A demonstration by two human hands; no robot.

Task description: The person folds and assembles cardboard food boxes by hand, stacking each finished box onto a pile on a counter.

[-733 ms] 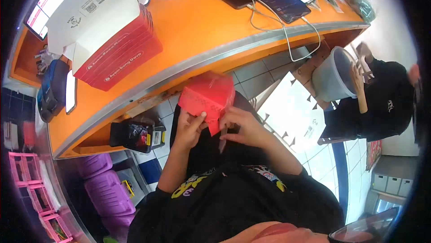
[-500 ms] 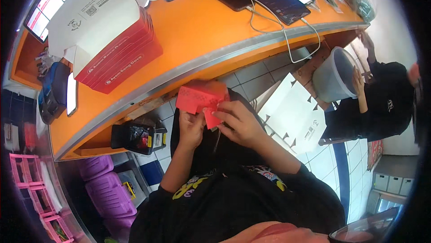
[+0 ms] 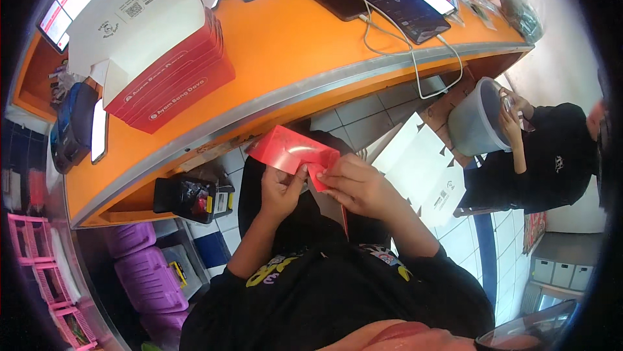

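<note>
A partly folded red cardboard box (image 3: 289,146) is held above my lap, its printed side tilted up and away from me. My left hand (image 3: 280,189) grips its near lower edge, thumb pressed along the card. At its right end, my right hand (image 3: 360,185) pinches a small red flap that sticks down toward me. The fingertips of both hands are close together at that flap. The inside of the box and the fingers behind it are hidden.
A stack of red-and-white flattened cartons (image 3: 185,88) lies on the orange counter (image 3: 259,46), near phones, a tablet (image 3: 405,10) and cables. White die-cut cardboard sheets (image 3: 425,172) lean at my right. Beyond them, another person holds something over a translucent bucket (image 3: 477,117). Purple crates (image 3: 152,279) stand lower left.
The red box has turned, showing more of its glossy side, and the right hand has moved slightly right and down with the flap. The other person's hands have come together at the bucket.
</note>
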